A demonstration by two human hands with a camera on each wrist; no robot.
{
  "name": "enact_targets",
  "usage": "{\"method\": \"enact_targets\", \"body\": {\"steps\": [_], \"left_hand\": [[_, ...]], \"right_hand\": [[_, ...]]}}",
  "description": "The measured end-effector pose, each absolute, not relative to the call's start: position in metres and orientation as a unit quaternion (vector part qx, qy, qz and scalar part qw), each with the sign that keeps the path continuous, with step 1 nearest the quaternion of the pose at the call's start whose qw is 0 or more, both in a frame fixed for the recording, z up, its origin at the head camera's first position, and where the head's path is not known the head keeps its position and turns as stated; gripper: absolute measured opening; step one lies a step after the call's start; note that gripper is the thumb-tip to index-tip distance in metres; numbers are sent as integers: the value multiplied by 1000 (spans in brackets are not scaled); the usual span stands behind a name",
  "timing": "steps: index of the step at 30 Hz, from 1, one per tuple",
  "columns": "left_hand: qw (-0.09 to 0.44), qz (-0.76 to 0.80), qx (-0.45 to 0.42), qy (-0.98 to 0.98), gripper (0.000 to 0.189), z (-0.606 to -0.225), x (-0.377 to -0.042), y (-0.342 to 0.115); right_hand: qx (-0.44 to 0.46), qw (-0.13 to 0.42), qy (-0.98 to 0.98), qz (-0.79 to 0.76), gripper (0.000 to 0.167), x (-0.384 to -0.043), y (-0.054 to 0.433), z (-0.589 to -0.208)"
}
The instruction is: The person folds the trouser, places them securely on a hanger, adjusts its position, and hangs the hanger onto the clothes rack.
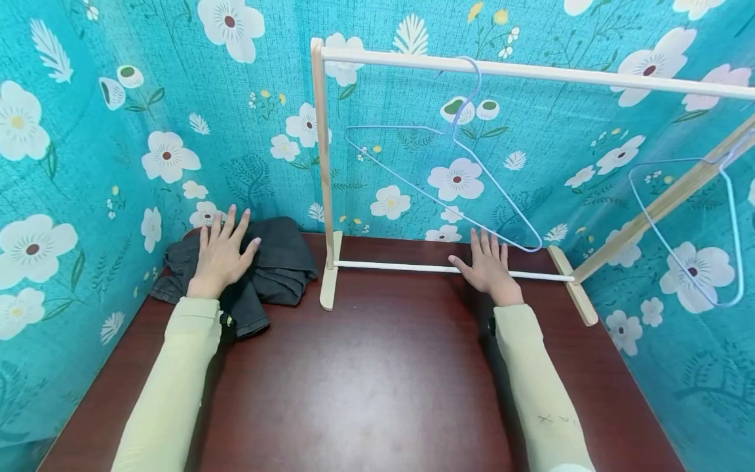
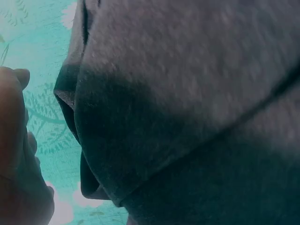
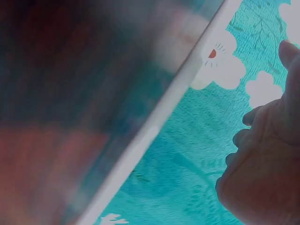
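Observation:
Dark grey folded trousers (image 1: 283,262) lie in a heap at the table's far left corner, and their cloth (image 2: 187,93) fills most of the left wrist view. Over this heap my left hand (image 1: 221,259) is spread flat, fingers straight and pointing away. My right hand (image 1: 488,265), fingers also spread, is near the white lower bar (image 1: 401,267) of a wooden rack and holds nothing. In the right wrist view the bar (image 3: 154,122) runs diagonally beside my palm (image 3: 262,154). A lilac wire hanger (image 1: 501,187) hangs from the rack's top rail (image 1: 542,71), its lower corner just beyond my right hand.
A second hanger (image 1: 737,242) hangs at the far right. The rack's left post (image 1: 324,151) stands on a foot (image 1: 328,288) beside the trousers; another foot (image 1: 575,288) is at the right. Teal flowered curtains (image 1: 259,131) enclose the dark red-brown table (image 1: 354,380).

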State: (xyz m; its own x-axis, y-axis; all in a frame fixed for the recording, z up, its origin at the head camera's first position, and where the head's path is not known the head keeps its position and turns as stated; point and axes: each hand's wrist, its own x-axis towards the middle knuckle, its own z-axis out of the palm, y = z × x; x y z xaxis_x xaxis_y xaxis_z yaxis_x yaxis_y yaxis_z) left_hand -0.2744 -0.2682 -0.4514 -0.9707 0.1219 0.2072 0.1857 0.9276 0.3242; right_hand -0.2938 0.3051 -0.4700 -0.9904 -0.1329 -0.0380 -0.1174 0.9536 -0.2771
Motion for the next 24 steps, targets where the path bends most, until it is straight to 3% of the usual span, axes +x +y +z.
{"method": "enact_targets", "body": {"steps": [7,16,24], "left_hand": [[71,-164,-132,-975,69,-447,-277,-272],[71,-223,-150,-961,45,-425,-260,-279],[61,-217,-169,-959,41,-435,-251,-273]], "right_hand": [[-112,26,989,-94,94,-298,289,-451],[-242,56,957,-147,51,-290,237,-430],[-362,104,890,-257,31,-275,170,-450]]}}
